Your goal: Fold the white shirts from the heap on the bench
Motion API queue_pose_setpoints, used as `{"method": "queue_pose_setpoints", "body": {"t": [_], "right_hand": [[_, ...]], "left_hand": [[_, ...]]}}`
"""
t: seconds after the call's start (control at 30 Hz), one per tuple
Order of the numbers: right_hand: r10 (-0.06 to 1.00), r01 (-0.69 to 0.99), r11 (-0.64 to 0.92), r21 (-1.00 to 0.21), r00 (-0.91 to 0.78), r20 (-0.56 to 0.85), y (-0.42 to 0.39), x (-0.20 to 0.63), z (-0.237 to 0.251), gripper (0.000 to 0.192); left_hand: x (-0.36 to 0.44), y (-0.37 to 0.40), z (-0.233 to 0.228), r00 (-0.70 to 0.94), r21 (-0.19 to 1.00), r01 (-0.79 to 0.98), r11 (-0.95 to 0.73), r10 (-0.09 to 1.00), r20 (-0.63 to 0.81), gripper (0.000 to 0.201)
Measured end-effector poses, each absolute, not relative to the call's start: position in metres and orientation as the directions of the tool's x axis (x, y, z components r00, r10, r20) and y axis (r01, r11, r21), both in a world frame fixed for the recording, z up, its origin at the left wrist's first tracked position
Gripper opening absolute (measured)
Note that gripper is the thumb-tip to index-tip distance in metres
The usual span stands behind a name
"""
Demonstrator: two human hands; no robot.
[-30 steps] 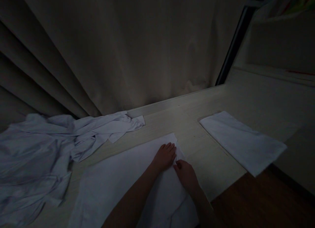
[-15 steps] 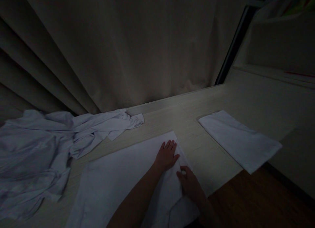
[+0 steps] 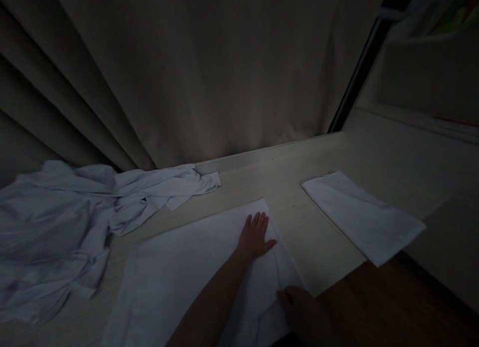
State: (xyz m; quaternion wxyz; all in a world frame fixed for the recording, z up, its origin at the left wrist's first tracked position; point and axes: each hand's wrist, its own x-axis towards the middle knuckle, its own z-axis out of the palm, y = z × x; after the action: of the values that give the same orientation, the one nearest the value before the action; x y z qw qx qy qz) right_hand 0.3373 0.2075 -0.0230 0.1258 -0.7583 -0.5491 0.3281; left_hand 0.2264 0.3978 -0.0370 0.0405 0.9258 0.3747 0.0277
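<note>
A white cloth (image 3: pixel 179 267) lies spread in layers on the pale tabletop, its kind not clear in the dim light. Near its far right corner my left hand (image 3: pixel 255 237) presses flat on it, fingers stretched and thumb out to the right. Closer to me, my right hand (image 3: pixel 299 307) is closed at the edge of the upper layer, thumb and fingers pinching the cloth. A strip of the lower layer shows to the right of that edge. The cloth's near part is partly hidden by my left forearm.
Crumpled white fabric (image 3: pixel 75 217) is heaped on the left. A folded white cloth (image 3: pixel 359 214) lies on the right, one corner past the table's edge. Behind the table (image 3: pixel 258 174) hangs a grey-brown curtain (image 3: pixel 224 72). Dark wooden floor (image 3: pixel 366 307) shows at lower right.
My right hand has slid toward me along the edge of the upper layer, away from my left hand. My left hand stays pressed in nearly the same place.
</note>
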Motion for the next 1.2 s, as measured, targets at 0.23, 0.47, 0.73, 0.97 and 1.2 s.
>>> {"method": "queue_pose_setpoints", "body": {"t": [0.23, 0.47, 0.73, 0.97, 1.2], "right_hand": [[0.971, 0.716, -0.234, -0.658, 0.213, -0.113, 0.256, 0.361, -0.002, 0.026], [0.975, 0.893, 0.12, -0.435, -0.025, 0.219, 0.319, 0.345, -0.041, 0.041], [0.947, 0.953, 0.289, -0.096, -0.269, 0.177, 0.333, 0.344, -0.078, 0.063], [0.951, 0.958, 0.286, 0.019, -0.286, 0.116, 0.33, 0.348, -0.089, 0.08], [0.932, 0.946, 0.317, 0.073, -0.325, 0.158, 0.327, 0.352, -0.097, 0.082]], "left_hand": [[0.224, 0.341, -0.024, 0.671, 0.167, 0.713, -0.681, 0.732, 0.121, 0.07], [0.211, 0.226, -0.045, 0.655, 0.523, 0.651, -0.55, 0.755, -0.022, 0.087], [0.207, 0.218, -0.043, 0.711, 0.574, 0.576, -0.582, 0.703, -0.001, 0.082], [0.197, 0.19, -0.027, 0.59, 0.649, 0.678, -0.344, 0.782, -0.202, 0.039], [-0.014, 0.162, 0.025, -0.382, 0.524, 0.709, 0.472, 0.882, -0.276, 0.041]]}}
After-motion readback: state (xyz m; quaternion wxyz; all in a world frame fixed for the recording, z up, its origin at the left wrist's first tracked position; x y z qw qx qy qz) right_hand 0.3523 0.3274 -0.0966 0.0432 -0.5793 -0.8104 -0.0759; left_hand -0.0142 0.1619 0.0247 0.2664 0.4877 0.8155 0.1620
